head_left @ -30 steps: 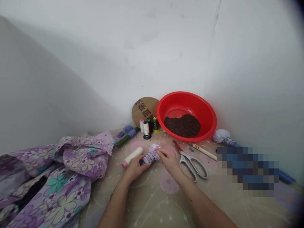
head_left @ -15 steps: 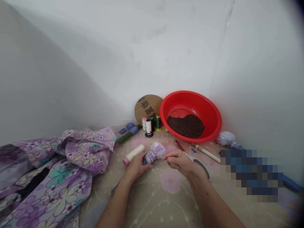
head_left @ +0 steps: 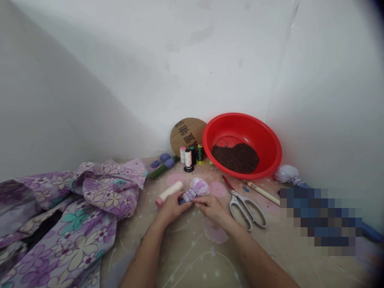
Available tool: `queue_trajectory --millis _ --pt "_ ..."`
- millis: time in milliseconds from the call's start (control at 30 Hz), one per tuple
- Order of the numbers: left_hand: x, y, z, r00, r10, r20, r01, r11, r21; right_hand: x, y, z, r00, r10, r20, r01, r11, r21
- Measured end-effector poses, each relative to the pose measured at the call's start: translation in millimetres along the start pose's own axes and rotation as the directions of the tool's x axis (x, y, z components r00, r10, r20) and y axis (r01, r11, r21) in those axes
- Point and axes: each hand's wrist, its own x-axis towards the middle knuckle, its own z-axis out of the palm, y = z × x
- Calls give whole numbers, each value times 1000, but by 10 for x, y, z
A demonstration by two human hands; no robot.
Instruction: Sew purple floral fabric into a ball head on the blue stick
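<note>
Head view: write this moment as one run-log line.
left hand: holds floral bundle; right hand: at its wrapped neck; scissors: lying right of bundle; red basin: dark material inside

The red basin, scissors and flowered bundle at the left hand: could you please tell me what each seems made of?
Red basin: likely plastic, smooth and glossy, given its bright highlights. Scissors: perhaps metal, satin-finished, judging by their gray sheen; plastic is possible. Flowered bundle: apparently matte fabric outside, from its shineless, puckered print; the inside is hidden.
</note>
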Motion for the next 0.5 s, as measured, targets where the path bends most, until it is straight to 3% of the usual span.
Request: queue_trajectory --millis 367,500 --pt "3 13 -4 1000 8 30 -9 1000 14 44 82 59 991 -42 -130 41 999 -6" --pt "-28 85 40 999 -49 5 47 984 170 42 37 8 981 -73 -180 70 997 -26"
